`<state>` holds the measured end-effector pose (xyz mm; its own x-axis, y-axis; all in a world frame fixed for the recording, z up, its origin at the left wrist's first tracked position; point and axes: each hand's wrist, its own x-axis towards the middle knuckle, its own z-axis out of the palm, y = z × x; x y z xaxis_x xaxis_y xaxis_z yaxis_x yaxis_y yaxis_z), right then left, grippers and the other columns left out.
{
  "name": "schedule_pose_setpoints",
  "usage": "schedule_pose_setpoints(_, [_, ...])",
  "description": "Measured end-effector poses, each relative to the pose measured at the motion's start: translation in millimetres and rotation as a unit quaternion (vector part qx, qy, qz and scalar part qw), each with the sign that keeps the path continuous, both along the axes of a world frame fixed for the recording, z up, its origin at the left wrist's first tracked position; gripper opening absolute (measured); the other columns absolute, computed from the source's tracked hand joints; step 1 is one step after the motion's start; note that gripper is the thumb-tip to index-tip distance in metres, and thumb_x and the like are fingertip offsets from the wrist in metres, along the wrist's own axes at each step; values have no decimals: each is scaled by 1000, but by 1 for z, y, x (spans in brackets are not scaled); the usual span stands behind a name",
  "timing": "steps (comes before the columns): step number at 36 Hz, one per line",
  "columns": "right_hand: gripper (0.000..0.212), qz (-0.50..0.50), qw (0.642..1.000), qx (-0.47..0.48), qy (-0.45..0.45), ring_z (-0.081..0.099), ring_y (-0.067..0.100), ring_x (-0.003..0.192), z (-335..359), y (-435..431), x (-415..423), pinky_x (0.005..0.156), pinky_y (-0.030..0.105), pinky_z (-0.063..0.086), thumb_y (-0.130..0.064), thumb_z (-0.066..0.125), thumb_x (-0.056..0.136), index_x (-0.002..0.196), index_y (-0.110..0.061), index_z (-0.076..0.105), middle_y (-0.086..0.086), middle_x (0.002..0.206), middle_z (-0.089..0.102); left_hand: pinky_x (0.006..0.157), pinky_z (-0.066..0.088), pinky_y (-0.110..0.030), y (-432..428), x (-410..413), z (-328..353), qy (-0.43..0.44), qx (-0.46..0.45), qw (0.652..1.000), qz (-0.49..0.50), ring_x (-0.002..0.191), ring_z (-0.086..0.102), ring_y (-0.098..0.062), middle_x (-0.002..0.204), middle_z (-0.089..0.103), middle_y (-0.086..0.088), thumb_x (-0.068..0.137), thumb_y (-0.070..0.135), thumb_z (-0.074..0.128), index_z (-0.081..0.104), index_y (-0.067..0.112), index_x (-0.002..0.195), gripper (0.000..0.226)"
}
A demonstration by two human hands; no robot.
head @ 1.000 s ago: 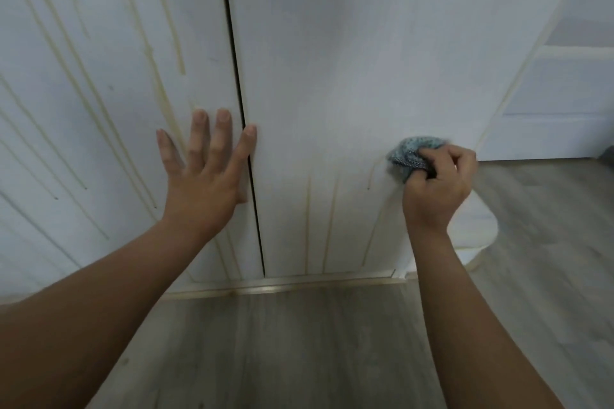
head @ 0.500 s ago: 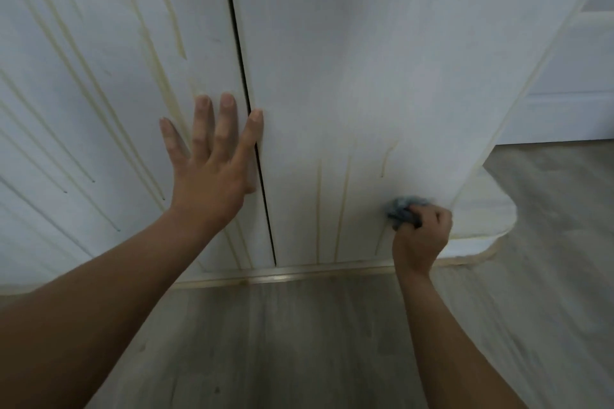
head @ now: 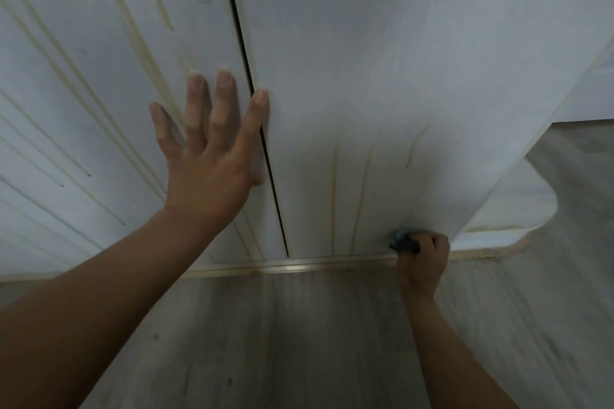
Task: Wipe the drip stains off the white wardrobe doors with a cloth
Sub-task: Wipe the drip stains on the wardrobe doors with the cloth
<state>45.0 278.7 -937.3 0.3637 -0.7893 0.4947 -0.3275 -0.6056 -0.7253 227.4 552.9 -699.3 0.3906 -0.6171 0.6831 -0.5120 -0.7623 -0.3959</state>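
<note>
Wardrobe doors [head: 349,53] are judged only partly cleaned: the upper right door looks clear, while two long drip stains [head: 360,196] and a short one toward 1 o'clock of them remain near its bottom, and the left door at 9 o'clock is streaked throughout. The cloth [head: 400,238] is held bunched in the closed grip of the right hand [head: 423,259], pressed at the door's bottom edge at 4 o'clock, while the left hand [head: 206,156] is laid flat, fingers spread, holding nothing, across the gap between the doors

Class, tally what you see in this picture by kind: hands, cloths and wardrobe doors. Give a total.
Hands: 2, left hand and right hand
Cloths: 1, blue cloth
Wardrobe doors: 2, left door and right door
Total: 5
</note>
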Motion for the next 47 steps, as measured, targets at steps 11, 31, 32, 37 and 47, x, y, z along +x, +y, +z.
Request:
schedule_pose_setpoints(11, [30, -81, 984, -83, -138, 50, 35, 91, 29, 4, 21, 80, 35, 42, 16, 47, 65, 87, 8, 65, 26, 99, 55, 109, 12, -82, 0, -2, 2, 24, 2, 1000, -3, 149, 4, -47, 164, -3, -20, 56, 50, 91, -3, 22, 165, 147])
schedule_pose_setpoints(31, [18, -106, 952, 235, -167, 66, 26, 83, 118, -4, -6, 73, 35, 57, 1, 67, 79, 89, -13, 71, 13, 93, 71, 112, 4, -80, -1, -2, -2, 19, -48, 997, -51, 157, -5, -39, 171, -3, -14, 61, 27, 94, 5, 24, 166, 138])
schedule_pose_setpoints(32, [17, -104, 948, 216, -208, 65, 21, 80, 143, -6, -4, 69, 30, 56, 0, 67, 81, 91, -12, 69, 13, 95, 70, 112, 3, -80, -2, -3, -2, 22, -50, 997, -54, 157, -6, -39, 171, -2, -14, 62, 26, 94, 6, 23, 166, 136])
schedule_pose_setpoints(37, [17, -90, 935, 129, -318, 66, 24, 86, 248, -12, 4, 72, 49, 58, -21, 65, 76, 89, -31, 67, 8, 98, 69, 113, 3, -80, 1, -3, -2, 25, -56, 996, -59, 158, -4, -40, 171, 1, -14, 60, 26, 96, 8, 23, 166, 137])
schedule_pose_setpoints(47, [29, -35, 951, -169, -257, 54, 32, 97, 232, 16, 39, 89, 26, 44, 9, 58, 80, 102, -1, 74, 16, 104, 59, 111, 10, -82, 0, -2, -3, 32, -43, 997, -48, 158, -5, -39, 172, -5, -12, 51, 38, 99, 7, 24, 166, 148])
